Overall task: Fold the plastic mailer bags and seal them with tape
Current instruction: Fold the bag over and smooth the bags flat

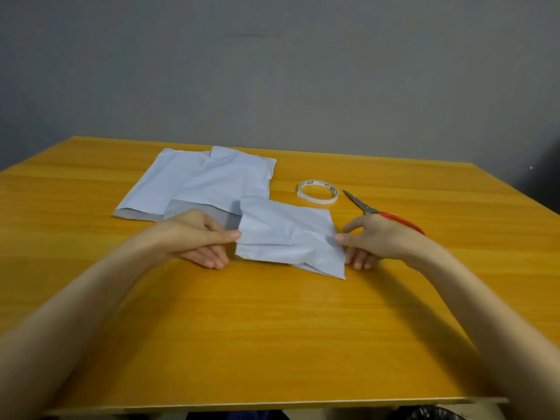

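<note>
A folded, creased white mailer bag (288, 237) lies near the middle of the yellow wooden table (272, 328). My left hand (197, 237) pinches its left edge between thumb and fingers. My right hand (372, 241) pinches its right edge, thumb on top. Behind it lie two unfolded white mailer bags, one at the left (157, 183) and one overlapping it (230, 180), each with a grey flap toward me. A roll of white tape (317, 191) lies flat at the back right of the folded bag.
Red-handled scissors (381, 212) lie right of the tape, blades pointing toward it, handles partly hidden behind my right hand. A grey wall stands behind the table. A black bag (433, 415) shows below the table's front edge at the right.
</note>
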Tool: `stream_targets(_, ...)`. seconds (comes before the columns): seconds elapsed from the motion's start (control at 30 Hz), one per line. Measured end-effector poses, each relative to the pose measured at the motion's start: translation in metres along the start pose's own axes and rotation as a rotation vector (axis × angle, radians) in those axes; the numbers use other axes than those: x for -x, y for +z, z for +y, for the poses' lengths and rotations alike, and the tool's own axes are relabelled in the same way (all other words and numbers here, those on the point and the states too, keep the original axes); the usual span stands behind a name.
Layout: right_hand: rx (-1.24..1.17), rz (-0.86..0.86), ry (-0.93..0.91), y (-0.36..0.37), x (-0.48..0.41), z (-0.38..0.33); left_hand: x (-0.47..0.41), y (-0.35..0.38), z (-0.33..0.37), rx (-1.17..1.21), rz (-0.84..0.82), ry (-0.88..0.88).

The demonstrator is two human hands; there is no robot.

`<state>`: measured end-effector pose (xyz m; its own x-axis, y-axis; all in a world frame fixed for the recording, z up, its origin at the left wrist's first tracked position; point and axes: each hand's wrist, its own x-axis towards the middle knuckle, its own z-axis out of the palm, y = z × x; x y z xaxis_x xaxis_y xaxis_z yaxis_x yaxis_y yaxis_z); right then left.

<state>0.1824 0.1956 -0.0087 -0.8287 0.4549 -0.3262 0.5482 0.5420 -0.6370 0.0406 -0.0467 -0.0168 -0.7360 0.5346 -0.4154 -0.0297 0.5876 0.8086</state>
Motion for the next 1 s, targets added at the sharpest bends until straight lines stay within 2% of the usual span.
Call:
stream_targets(0.03,0.144,0.07,-0.008,-0.004,-0.002,0.0,-0.002,-0.005,0.002,-0.075,0.098,0.051)
stream_targets(0.1,0.412,0.262,-0.047,-0.006,-0.008,-0.004,-0.009,-0.008,0.007,-0.287,0.4,0.237)
stream_targets(0.13,0.491,0.335,-0.075,-0.004,-0.011,-0.008,-0.013,-0.005,0.012,-0.385,0.535,0.351)
stream_targets(0.17,0.53,0.383,-0.11,-0.001,-0.016,-0.012,-0.014,0.001,0.018,-0.449,0.601,0.445)
stream_targets(0.23,0.537,0.423,-0.211,0.004,-0.036,-0.02,-0.014,0.017,0.031,-0.579,0.525,0.555)
stream_targets(0.3,0.525,0.394,-0.292,0.003,-0.065,-0.021,-0.01,0.04,0.041,-0.749,0.323,0.563)
stream_targets(0.37,0.525,0.298,-0.304,0.002,-0.088,-0.022,-0.005,0.063,0.045,-0.92,0.147,0.573)
stream_targets(0.47,0.539,0.141,-0.311,0.001,-0.108,-0.019,-0.003,0.09,0.038,-1.091,-0.012,0.61)
stream_targets(0.63,0.583,0.126,-0.293,-0.006,-0.115,0.001,-0.02,0.089,0.023,-1.136,-0.067,0.736)
stream_targets(0.8,0.75,0.176,-0.131,-0.02,-0.12,0.03,-0.042,0.081,0.023,-1.213,-0.1,0.892)
stream_targets(0.87,0.743,0.212,-0.078,-0.025,-0.119,0.033,-0.053,0.078,0.028,-1.235,-0.1,0.955)
stream_targets(0.93,0.699,0.292,-0.105,-0.029,-0.111,0.031,-0.059,0.074,0.034,-1.213,-0.155,0.964)
stream_targets(1.0,0.605,0.436,-0.249,-0.029,-0.097,0.025,-0.059,0.067,0.04,-1.117,-0.255,0.909)
